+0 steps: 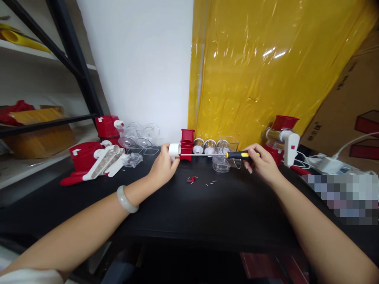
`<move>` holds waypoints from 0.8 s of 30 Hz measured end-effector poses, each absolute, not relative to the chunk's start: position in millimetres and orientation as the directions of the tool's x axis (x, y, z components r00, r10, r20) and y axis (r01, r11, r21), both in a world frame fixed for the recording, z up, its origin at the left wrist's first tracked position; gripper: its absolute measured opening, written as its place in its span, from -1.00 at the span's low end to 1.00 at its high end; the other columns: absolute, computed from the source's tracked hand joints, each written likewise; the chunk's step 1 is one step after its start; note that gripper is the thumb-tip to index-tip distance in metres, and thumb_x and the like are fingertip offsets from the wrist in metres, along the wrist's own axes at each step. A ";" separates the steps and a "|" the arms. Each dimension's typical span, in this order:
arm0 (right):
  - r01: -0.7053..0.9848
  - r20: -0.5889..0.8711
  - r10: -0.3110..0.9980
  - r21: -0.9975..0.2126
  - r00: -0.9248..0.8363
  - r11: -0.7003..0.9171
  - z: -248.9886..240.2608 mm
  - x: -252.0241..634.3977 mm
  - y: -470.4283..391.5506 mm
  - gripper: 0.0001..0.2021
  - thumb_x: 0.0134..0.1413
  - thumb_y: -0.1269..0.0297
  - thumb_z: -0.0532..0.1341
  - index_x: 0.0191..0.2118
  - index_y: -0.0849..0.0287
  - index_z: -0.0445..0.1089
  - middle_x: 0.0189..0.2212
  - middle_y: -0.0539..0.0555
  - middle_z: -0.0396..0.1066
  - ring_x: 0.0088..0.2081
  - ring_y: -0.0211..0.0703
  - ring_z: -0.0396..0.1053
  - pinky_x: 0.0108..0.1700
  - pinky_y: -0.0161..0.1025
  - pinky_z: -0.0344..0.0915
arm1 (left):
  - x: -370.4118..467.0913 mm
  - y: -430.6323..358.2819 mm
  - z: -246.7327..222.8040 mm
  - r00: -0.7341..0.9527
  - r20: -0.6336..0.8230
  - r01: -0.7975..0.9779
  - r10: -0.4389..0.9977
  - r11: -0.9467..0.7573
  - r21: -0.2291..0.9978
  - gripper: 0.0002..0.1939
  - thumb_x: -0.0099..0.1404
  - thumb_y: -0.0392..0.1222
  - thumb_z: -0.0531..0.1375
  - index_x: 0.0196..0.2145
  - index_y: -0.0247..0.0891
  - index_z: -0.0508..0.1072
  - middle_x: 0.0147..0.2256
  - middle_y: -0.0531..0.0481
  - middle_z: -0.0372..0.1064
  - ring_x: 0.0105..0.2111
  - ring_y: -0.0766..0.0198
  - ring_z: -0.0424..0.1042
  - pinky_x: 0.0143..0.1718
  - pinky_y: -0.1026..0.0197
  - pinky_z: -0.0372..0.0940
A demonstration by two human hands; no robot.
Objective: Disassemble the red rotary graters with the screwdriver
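My left hand (164, 166) is closed round a white cylindrical plastic part (174, 150), its opening turned to the right. In my right hand (262, 162) is a screwdriver (240, 155) with a black and yellow handle. The long shaft lies level and points left, its tip at the opening of the white part; whether it touches anything inside is hidden. Below and between the hands, small red pieces (192, 180) and several short screws or pins (211, 183) lie on the black table (225, 217).
Red hoppers (85, 156) with white crank arms (103, 161) and clear plastic parts (142, 138) stand left. Behind are red pieces (187, 144), grater drums (210, 146) and clear housings (221, 163). An assembled rotary grater (282, 134), a power strip (331, 163) and a cardboard box (340, 90) are right.
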State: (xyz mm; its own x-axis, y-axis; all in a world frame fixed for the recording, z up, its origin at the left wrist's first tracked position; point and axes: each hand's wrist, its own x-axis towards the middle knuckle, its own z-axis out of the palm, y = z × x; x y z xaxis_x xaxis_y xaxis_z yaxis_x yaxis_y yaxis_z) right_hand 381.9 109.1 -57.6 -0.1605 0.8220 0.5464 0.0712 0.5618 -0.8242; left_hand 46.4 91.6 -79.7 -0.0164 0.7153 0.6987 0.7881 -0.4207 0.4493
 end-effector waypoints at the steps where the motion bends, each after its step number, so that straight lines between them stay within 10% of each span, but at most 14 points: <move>1: 0.046 0.545 0.822 -0.828 -0.165 0.559 -58.1 382.5 109.9 -0.62 0.14 -0.13 0.17 -0.33 0.13 0.29 -0.70 -0.09 0.30 -0.73 -0.33 0.18 -0.66 -0.36 0.09 | 46.7 90.9 -79.5 -0.014 0.696 0.789 0.718 -0.419 0.449 -0.61 0.20 -0.21 0.13 -0.02 -0.29 0.16 -0.19 -0.17 0.33 -0.24 0.07 0.44 -0.25 0.06 0.32; 15: -0.101 0.488 0.857 -0.873 -0.165 0.478 -64.4 381.8 115.9 -0.69 0.04 -0.05 0.30 -0.30 0.08 0.31 -0.51 -0.07 0.27 -0.56 -0.33 0.26 -0.62 -0.41 0.11 | 43.0 82.5 -57.2 -0.024 0.657 0.783 0.754 -0.394 0.481 -0.76 0.13 -0.27 0.12 -0.20 -0.23 0.26 -0.42 -0.02 0.36 -0.42 0.09 0.42 -0.39 0.13 0.26; 24: 0.010 0.488 0.852 -0.867 -0.188 0.499 -72.0 387.6 123.3 -0.70 0.10 -0.03 0.25 -0.27 0.08 0.28 -0.48 -0.09 0.26 -0.56 -0.36 0.24 -0.57 -0.41 0.13 | 42.7 82.9 -52.9 0.020 0.328 0.677 0.945 -0.254 0.691 -0.90 0.07 -0.29 0.06 -0.38 -0.20 0.25 -0.59 0.06 0.37 -0.60 0.16 0.42 -0.54 0.18 0.26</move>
State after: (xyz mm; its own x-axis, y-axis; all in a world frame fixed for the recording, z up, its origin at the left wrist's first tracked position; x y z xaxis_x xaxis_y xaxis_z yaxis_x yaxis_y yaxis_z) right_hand 387.6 123.3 -72.0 -0.1878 0.8523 0.4881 0.0104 0.4987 -0.8667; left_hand 42.7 82.9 -52.9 0.0198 0.9445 0.3279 0.6770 -0.2539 0.6908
